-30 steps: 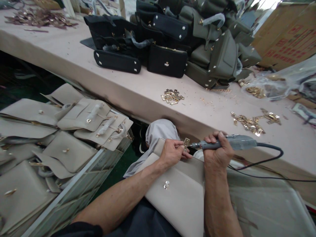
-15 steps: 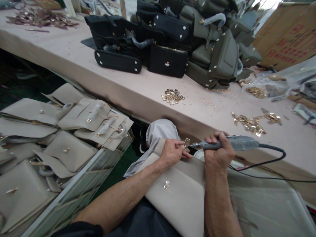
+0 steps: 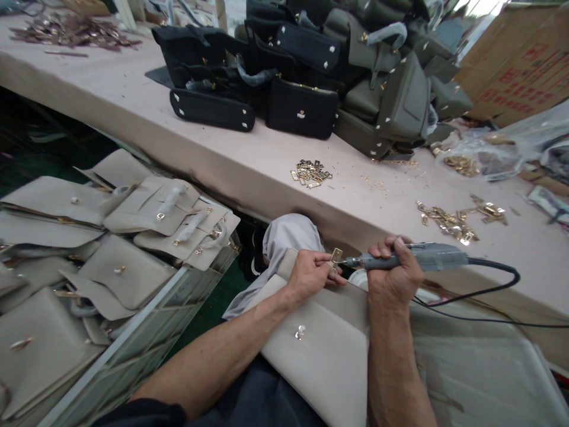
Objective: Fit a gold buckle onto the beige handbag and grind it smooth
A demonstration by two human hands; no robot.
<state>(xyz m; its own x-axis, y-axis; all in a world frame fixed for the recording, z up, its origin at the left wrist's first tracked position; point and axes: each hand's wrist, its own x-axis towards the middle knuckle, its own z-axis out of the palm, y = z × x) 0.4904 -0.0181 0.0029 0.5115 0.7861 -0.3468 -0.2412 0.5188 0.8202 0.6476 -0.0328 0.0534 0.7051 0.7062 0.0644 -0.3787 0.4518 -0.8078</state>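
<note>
A beige handbag [image 3: 329, 350] lies across my lap, with a small metal clasp [image 3: 300, 332] on its face. My left hand [image 3: 312, 273] is closed at the bag's far edge, its fingers pinching a small gold rectangular plate [image 3: 336, 255]. In my right hand [image 3: 395, 270] is a grey electric screwdriver [image 3: 429, 257], held level and pointing left. Its bit meets the plate or ends right beside it; which of these I cannot tell. The fingers hide part of the plate and the bag edge behind it.
Gold plates [image 3: 311, 173] and more gold fittings [image 3: 448, 222] lie in piles on the pink-covered table [image 3: 249, 172]. Black bags [image 3: 302, 110] and olive bags [image 3: 402, 101] are heaped behind. Beige bags [image 3: 124, 270] fill a crate [image 3: 146, 338] at left. The screwdriver's cable [image 3: 502, 264] trails right.
Hands, bag and plate stay almost in place. The screwdriver's rear end and its cable have shifted very slightly to the right.
</note>
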